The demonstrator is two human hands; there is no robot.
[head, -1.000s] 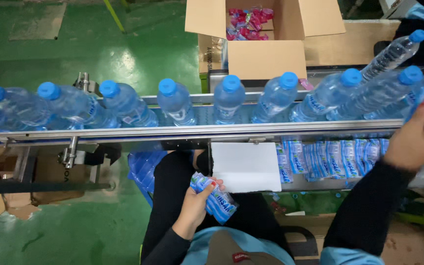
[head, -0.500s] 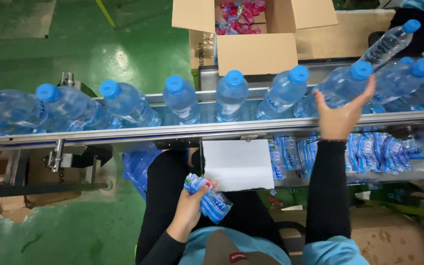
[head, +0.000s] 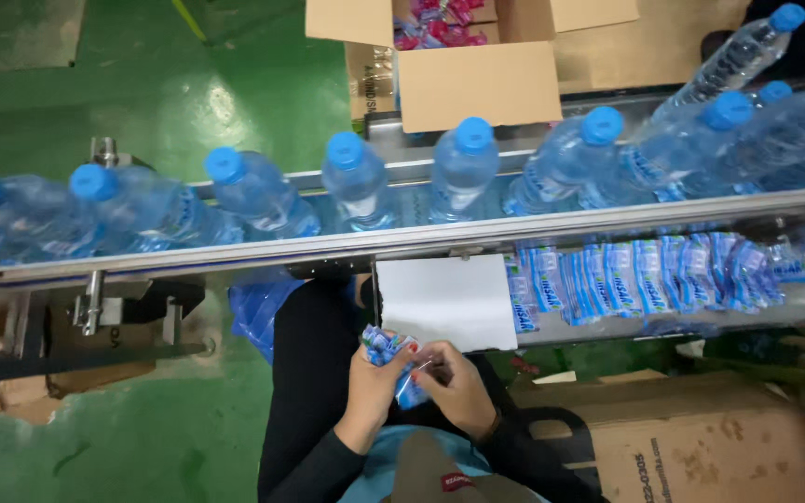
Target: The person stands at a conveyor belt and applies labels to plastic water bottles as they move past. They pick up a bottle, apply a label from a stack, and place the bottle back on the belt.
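Blue-printed plastic label sleeves (head: 393,359) are held in a small bunch over the lap, below the white sheet (head: 446,303). The left hand (head: 375,382) is closed on the bunch, while the right hand (head: 454,382) pinches one sleeve at its edge. Just beyond, a row of loose labels (head: 645,279) lies on a metal ledge. Above it, blue-capped water bottles (head: 463,172) stand in line on the conveyor (head: 235,251), with an open cardboard box (head: 477,79) behind.
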